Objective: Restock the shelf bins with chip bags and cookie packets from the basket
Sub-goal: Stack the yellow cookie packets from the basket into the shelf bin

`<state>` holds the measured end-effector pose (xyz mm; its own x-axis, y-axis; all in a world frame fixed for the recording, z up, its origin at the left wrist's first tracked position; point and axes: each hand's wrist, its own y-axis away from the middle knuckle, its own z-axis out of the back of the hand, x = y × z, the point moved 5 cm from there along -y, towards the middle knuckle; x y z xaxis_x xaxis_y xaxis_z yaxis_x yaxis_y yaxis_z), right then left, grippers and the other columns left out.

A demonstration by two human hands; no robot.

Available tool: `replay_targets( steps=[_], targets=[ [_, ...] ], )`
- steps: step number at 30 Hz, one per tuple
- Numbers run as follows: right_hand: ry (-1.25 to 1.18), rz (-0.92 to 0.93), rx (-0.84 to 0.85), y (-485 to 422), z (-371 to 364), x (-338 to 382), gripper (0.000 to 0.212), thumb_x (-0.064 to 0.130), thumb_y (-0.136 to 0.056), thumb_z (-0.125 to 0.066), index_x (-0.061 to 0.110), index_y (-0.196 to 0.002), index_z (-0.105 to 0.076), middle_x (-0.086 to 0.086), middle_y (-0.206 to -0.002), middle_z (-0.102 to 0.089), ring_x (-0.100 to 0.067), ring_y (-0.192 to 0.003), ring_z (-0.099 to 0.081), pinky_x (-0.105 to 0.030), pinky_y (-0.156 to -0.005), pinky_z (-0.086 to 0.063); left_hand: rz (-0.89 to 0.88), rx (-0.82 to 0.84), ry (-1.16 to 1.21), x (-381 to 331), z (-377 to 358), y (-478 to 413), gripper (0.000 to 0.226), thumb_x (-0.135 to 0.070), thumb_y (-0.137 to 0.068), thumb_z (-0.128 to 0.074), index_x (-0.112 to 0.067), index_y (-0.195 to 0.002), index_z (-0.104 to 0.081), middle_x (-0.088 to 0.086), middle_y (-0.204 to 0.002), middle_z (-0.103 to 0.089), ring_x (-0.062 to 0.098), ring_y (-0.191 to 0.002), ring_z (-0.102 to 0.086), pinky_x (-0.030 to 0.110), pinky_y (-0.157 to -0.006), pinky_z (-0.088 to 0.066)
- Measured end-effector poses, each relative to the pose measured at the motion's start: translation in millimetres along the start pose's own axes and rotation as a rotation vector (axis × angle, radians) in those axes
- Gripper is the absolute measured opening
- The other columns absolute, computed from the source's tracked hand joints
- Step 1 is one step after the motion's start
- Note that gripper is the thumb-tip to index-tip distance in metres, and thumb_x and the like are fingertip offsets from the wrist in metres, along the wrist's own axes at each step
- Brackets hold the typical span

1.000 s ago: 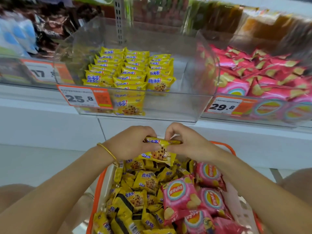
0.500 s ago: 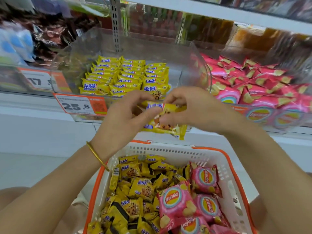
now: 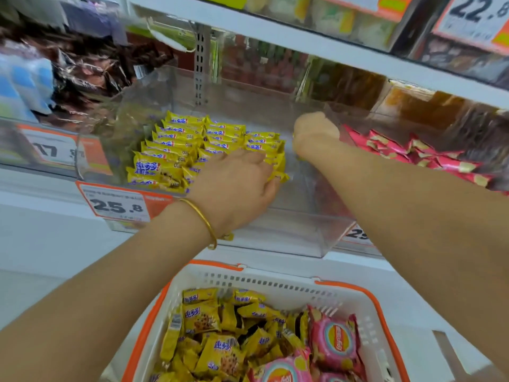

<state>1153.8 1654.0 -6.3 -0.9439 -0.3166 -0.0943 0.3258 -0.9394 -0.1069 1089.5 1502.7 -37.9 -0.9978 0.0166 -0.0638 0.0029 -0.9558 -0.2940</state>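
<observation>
A clear shelf bin [image 3: 275, 244] holds rows of yellow cookie packets [image 3: 176, 150]. My left hand [image 3: 237, 183], with a gold bangle on its wrist, lies on the front of the right-hand row, and its fingertips curl over a yellow cookie packet [image 3: 281, 176]. My right hand [image 3: 314, 133] reaches deeper into the bin's bare right side with curled fingers; what it holds is hidden. Below, a white and orange basket [image 3: 275, 279] contains more yellow cookie packets [image 3: 203, 318] and pink chip bags [image 3: 333, 343].
The bin to the right holds pink chip bags [image 3: 391, 147]. An orange price tag reading 25.8 [image 3: 118, 205] hangs on the cookie bin's front. Brown and blue snack packs fill the bin on the left. Another shelf with price tags runs overhead.
Both hands have lifted from above the basket into the cookie bin with the yellow packets. The left now lies on the right-hand row and the right has reached further back.
</observation>
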Motion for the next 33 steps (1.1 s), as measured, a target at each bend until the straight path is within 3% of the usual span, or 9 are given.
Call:
replay_targets(
  steps=[3, 9, 12, 15, 18, 23, 26, 30, 33],
  targets=[
    [-0.018, -0.019, -0.017, -18, -17, 0, 0.043, 0.009, -0.094, -0.048, 0.003, -0.136, -0.041, -0.016, -0.14, -0.034, -0.032, -0.131, -0.04, -0.042, -0.099, -0.041, -0.015, 0.1, 0.013, 3, -10, -8, 0.058, -0.049, -0.089, -0.016, -0.022, -0.123, -0.056, -0.001, -0.134, -0.048, 0.019, -0.13, -0.037, 0.037, -0.102, -0.032],
    [0.078, 0.004, 0.061, -39, -37, -2, 0.044, 0.003, -0.089, -0.051, 0.002, -0.133, -0.046, -0.017, -0.136, -0.037, -0.038, -0.125, -0.046, -0.041, -0.097, -0.043, -0.069, 0.323, 0.106, 2, -17, -14, 0.072, -0.049, -0.076, -0.019, -0.02, -0.134, -0.047, 0.005, -0.146, -0.035, 0.02, -0.138, -0.022, 0.039, -0.112, -0.024],
    [0.276, 0.109, -0.057, -44, -31, 2, 0.038, 0.008, -0.087, -0.053, 0.011, -0.125, -0.055, -0.009, -0.13, -0.052, -0.03, -0.126, -0.042, -0.038, -0.098, -0.036, -0.101, 0.448, 0.13, 0, -21, -16, 0.079, -0.047, -0.068, -0.017, -0.019, -0.136, -0.046, 0.007, -0.148, -0.031, 0.02, -0.141, -0.016, 0.043, -0.113, -0.022],
    [0.395, 0.145, -0.141, -46, -28, 4, 0.035, 0.008, -0.085, -0.053, 0.016, -0.119, -0.059, -0.005, -0.124, -0.059, -0.027, -0.124, -0.04, -0.035, -0.095, -0.033, -0.081, 0.573, 0.163, 0, -23, -14, 0.07, -0.052, -0.082, -0.022, -0.02, -0.142, -0.04, 0.006, -0.152, -0.024, 0.019, -0.143, -0.011, 0.041, -0.115, -0.018],
    [0.229, 0.065, -0.122, -45, -34, 0, 0.038, -0.002, -0.085, -0.052, 0.007, -0.122, -0.057, -0.012, -0.126, -0.056, -0.033, -0.122, -0.048, -0.038, -0.089, -0.044, -0.081, 0.567, 0.2, -1, -22, -14, 0.047, -0.036, -0.098, -0.033, -0.02, -0.142, -0.039, 0.006, -0.152, -0.024, 0.017, -0.142, -0.011, 0.04, -0.116, -0.016],
    [-0.028, 0.0, -0.12, -45, -52, -2, 0.039, -0.005, -0.092, -0.041, 0.002, -0.13, -0.043, -0.018, -0.132, -0.045, -0.039, -0.119, -0.052, -0.043, -0.089, -0.047, -0.078, 0.589, 0.185, -1, -25, -14, 0.044, -0.033, -0.099, -0.033, -0.019, -0.14, -0.042, 0.008, -0.149, -0.028, 0.018, -0.14, -0.015, 0.04, -0.115, -0.018],
    [-0.115, -0.048, -0.076, -44, -61, -4, 0.039, -0.007, -0.094, -0.036, 0.0, -0.131, -0.043, -0.017, -0.134, -0.035, -0.04, -0.116, -0.052, -0.043, -0.089, -0.046, -0.077, 0.599, 0.189, 0, -24, -12, 0.051, -0.043, -0.096, -0.028, -0.02, -0.139, -0.043, 0.008, -0.148, -0.03, 0.018, -0.14, -0.017, 0.039, -0.114, -0.02],
    [-0.144, -0.06, -0.026, -44, -61, -3, 0.041, -0.01, -0.091, -0.039, -0.002, -0.13, -0.046, -0.017, -0.135, -0.035, -0.038, -0.118, -0.052, -0.042, -0.091, -0.045, -0.114, 0.61, 0.133, 1, -25, -11, 0.073, -0.05, -0.076, -0.018, -0.019, -0.138, -0.043, 0.01, -0.146, -0.031, 0.02, -0.139, -0.018, 0.041, -0.114, -0.021],
    [-0.132, -0.051, -0.031, -40, -57, -4, 0.042, -0.008, -0.089, -0.045, -0.001, -0.13, -0.043, -0.017, -0.135, -0.037, -0.039, -0.12, -0.051, -0.043, -0.092, -0.045, -0.102, 0.543, 0.189, 2, -24, -12, 0.071, -0.049, -0.075, -0.023, -0.018, -0.134, -0.048, 0.009, -0.143, -0.035, 0.019, -0.137, -0.022, 0.037, -0.112, -0.023]
  ],
)
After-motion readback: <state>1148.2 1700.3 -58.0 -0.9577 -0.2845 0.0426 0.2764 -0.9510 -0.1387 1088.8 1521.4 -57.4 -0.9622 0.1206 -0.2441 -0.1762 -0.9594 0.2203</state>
